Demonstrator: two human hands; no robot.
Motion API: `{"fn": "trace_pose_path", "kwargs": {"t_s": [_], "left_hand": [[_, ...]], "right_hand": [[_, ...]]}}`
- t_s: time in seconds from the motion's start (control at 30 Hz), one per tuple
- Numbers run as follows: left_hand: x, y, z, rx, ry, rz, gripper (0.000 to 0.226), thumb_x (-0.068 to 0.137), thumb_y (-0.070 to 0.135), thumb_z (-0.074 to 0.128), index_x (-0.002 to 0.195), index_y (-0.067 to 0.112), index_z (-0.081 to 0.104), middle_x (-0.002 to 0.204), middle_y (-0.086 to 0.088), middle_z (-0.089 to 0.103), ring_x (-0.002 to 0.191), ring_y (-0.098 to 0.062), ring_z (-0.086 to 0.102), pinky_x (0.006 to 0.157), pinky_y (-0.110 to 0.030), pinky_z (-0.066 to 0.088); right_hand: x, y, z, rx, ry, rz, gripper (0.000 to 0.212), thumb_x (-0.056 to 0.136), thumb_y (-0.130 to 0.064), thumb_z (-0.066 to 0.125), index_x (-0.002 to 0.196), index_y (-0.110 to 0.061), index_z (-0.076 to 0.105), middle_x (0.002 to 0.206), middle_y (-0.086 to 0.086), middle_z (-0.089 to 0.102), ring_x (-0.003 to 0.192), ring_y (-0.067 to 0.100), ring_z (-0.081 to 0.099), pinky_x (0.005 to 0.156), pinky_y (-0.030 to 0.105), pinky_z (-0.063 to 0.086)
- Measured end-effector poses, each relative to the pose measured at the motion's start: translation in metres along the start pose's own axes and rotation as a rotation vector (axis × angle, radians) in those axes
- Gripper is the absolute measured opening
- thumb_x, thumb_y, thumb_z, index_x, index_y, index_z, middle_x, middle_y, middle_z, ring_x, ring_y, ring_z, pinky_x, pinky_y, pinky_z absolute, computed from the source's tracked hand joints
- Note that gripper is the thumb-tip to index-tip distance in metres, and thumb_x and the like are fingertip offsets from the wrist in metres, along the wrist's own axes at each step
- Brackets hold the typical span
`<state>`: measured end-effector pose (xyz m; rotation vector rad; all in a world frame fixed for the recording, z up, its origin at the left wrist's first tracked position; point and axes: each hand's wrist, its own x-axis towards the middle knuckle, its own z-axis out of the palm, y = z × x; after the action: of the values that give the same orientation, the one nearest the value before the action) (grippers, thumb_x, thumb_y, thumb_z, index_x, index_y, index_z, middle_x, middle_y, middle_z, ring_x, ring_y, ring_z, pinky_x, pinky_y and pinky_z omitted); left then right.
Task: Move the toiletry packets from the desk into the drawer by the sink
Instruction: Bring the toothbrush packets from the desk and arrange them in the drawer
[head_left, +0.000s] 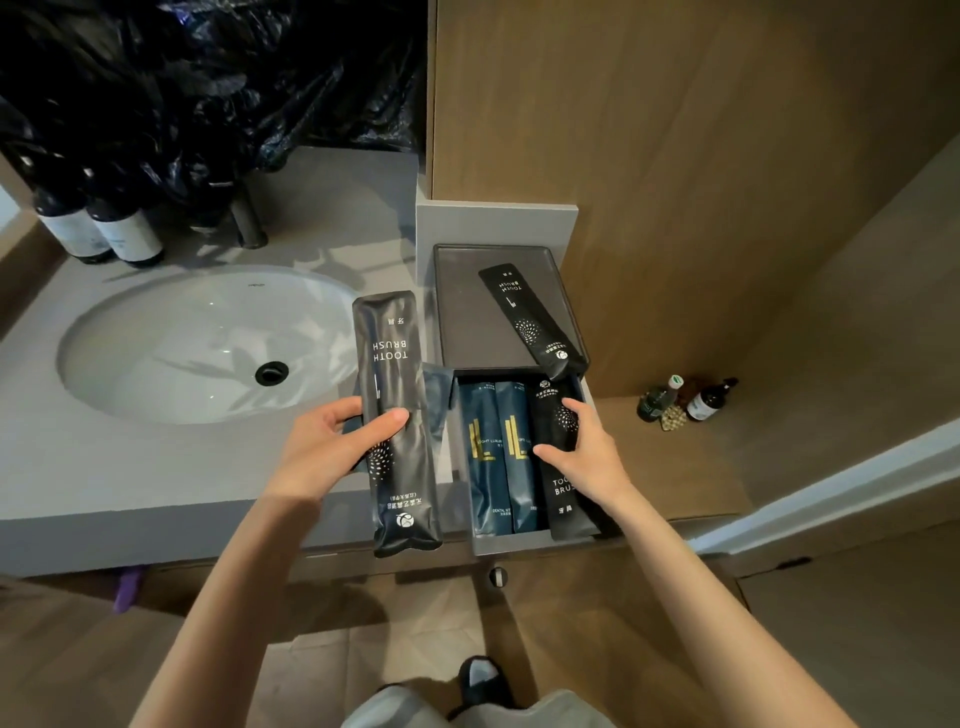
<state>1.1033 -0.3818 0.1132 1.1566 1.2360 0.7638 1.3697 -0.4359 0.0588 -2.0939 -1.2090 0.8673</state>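
- My left hand (332, 441) grips the held toothbrush packet (395, 395) over the counter edge, with my thumb across its front and my fingers curled behind its left side.
- This packet is a long, flat pouch of matte black film, slightly creased, with pale "TOOTH BRUSH" lettering upside down to me. Its long axis runs near to far and leans a little left at the far end.
- My right hand (582, 447) reaches into the open drawer (519, 546) and pinches the drawer toothbrush packet (563, 499) between my thumb and curled fingers.
- This second black pouch lies lengthwise against the drawer's right wall, and its lettering reads upright to me.
- Just left of it, two dark blue dental kit packets (501, 467) with gold marks lie side by side on the same axis.
- Beyond the drawer, a smoky translucent rectangular tray (467, 312) holds the tray toothbrush packet (530, 317), which lies diagonally with its near end overhanging the rim.
- To the left, a smooth white oval sink (182, 353) is set into the grey counter (104, 467).
- Dark bottles (104, 228) with white labels stand farther back.
- Behind the bottles is a crinkled, glossy black plastic bag (208, 78).
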Motion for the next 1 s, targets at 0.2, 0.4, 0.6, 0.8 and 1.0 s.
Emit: {"fn": "trace_pose_path", "kwargs": {"t_s": [0.2,0.4,0.6,0.8,1.0], "left_hand": [[0.003,0.001,0.010,0.011,0.049,-0.008,0.011,0.077,0.027,0.075,0.086,0.021,0.074,0.077,0.007,0.075,0.075,-0.010,0.067,0.076,-0.029,0.050],[0.005,0.002,0.024,0.023,0.047,-0.009,0.016,0.076,0.029,0.075,0.089,0.021,0.074,0.080,0.008,0.075,0.077,-0.010,0.067,0.076,-0.028,0.049],[0.006,0.001,0.030,0.030,0.035,-0.018,0.019,0.075,0.032,0.076,0.090,0.022,0.075,0.086,0.007,0.076,0.087,-0.015,0.068,0.084,-0.033,0.050],[0.006,0.002,0.033,0.033,0.051,-0.016,0.017,0.075,0.031,0.075,0.090,0.023,0.074,0.085,0.009,0.076,0.091,-0.016,0.068,0.092,-0.037,0.050],[0.008,0.000,0.032,0.033,0.044,-0.018,0.016,0.073,0.037,0.077,0.087,0.028,0.076,0.094,0.009,0.075,0.104,-0.019,0.065,0.096,-0.042,0.048]], "right_hand": [[0.016,0.001,0.003,-0.264,-0.089,-0.131,0.085,0.088,-0.027,0.067,0.152,-0.009,0.014,0.156,0.012,0.025,0.143,0.025,0.028,0.114,0.032,0.026],[0.017,-0.003,0.000,-0.685,-0.124,-0.276,0.080,0.096,-0.030,0.055,0.153,-0.009,0.004,0.160,0.019,-0.008,0.140,0.032,0.026,0.111,0.033,0.034],[0.009,-0.001,-0.008,-0.837,-0.143,-0.349,0.076,0.098,-0.033,0.049,0.152,-0.003,0.006,0.161,0.017,0.000,0.149,0.030,0.000,0.120,0.035,0.009],[0.002,0.007,-0.011,-1.044,-0.424,-0.219,0.098,0.089,-0.059,0.051,0.153,-0.011,-0.005,0.159,0.021,-0.004,0.149,0.028,0.004,0.120,0.050,-0.005],[0.004,0.007,-0.003,-1.321,-0.316,-0.238,0.090,0.091,-0.041,0.057,0.154,-0.013,-0.001,0.161,0.016,-0.004,0.149,0.029,-0.002,0.110,0.062,-0.016]]}}
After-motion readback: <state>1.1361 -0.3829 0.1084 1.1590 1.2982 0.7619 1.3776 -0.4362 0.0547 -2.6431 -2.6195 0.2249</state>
